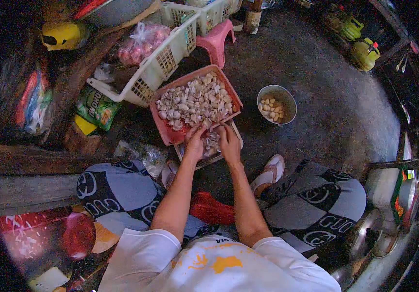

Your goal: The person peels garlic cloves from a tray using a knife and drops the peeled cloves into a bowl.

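A pink tray (168,131) holds a heap of garlic cloves (195,100) in pale skins. My left hand (196,142) and my right hand (229,144) meet over its near edge, fingers closed in a pinch. Between the fingertips of my left hand there seems to be a garlic clove, small and partly hidden. What my right fingers grip is too small to make out. Below my hands, a second shallow container (240,137) holds papery garlic skins (212,143). Off to the right, a metal pot (294,117) contains peeled cloves (271,108).
A white plastic basket (163,63) with a bag of shallots (143,43) stands behind the tray, near a pink stool (217,40). A green packet (96,107) lies at left. Green gas cylinders (365,54) stand at the far right. My sandalled foot (270,173) is near the tray.
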Action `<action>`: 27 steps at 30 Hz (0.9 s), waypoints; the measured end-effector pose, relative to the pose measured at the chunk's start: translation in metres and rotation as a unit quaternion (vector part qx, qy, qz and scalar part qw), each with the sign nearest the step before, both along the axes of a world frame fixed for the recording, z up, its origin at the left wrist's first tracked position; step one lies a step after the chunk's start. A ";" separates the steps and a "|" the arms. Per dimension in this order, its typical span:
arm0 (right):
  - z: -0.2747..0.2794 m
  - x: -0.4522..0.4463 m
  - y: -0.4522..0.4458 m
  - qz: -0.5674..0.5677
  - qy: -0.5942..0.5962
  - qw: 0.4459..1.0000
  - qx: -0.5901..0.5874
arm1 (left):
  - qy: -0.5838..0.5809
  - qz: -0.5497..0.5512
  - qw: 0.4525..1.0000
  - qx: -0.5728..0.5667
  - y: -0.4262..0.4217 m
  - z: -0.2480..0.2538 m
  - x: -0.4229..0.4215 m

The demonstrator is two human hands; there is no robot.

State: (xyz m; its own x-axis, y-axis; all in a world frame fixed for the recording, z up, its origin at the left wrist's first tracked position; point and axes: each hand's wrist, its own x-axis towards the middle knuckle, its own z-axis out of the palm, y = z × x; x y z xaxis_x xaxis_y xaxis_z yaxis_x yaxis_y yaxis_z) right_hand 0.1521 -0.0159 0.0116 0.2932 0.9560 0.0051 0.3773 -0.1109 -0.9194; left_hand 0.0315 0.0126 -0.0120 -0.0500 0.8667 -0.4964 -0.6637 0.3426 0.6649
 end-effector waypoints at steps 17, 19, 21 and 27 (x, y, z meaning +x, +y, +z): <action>-0.028 -0.006 0.001 0.018 0.208 0.977 -0.047 | 0.060 -0.065 0.995 0.049 -0.004 0.034 0.008; -0.005 -0.003 -0.001 0.020 0.353 0.930 -0.104 | 0.051 -0.068 0.995 0.050 -0.001 0.033 0.008; 0.000 -0.003 -0.001 0.022 0.416 0.901 -0.123 | 0.039 -0.069 0.994 0.072 0.001 0.024 0.006; -0.008 0.003 0.000 0.070 0.409 0.904 -0.103 | -0.012 -0.064 0.995 0.073 0.003 0.013 0.000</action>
State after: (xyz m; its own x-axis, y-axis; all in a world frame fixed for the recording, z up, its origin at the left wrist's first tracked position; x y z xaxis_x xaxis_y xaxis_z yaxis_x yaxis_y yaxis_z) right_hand 0.1549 -0.0162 0.0036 -0.0065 0.9403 -0.3404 -0.3963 -0.3149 -0.8624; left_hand 0.0319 0.0159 0.0009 0.0750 0.9282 -0.3644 -0.6375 0.3257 0.6982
